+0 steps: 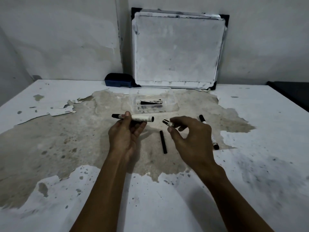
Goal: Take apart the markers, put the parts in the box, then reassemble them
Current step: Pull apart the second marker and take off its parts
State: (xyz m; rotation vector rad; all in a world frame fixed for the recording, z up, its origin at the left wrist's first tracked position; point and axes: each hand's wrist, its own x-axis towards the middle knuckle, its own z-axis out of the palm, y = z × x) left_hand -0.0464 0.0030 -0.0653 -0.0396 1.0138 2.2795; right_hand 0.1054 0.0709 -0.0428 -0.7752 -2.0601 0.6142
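My left hand [125,131] grips a white marker barrel [140,118] held level above the table, its open end pointing right. A short gap away, my right hand [187,136] pinches a small white-and-black marker piece [168,123] between thumb and fingertips. A black ink stick [163,142] lies on the table between my hands. A whole marker [203,119] lies behind my right hand, partly hidden, its black end [216,146] showing lower right. The clear plastic box [172,97] stands farther back with black marker parts [151,102] inside.
A whiteboard [178,49] leans on the back wall. A blue eraser [119,80] sits to its left. The table top [260,164] is white with peeled paint and a bare patch in the middle. A dark object [294,92] stands at the right edge.
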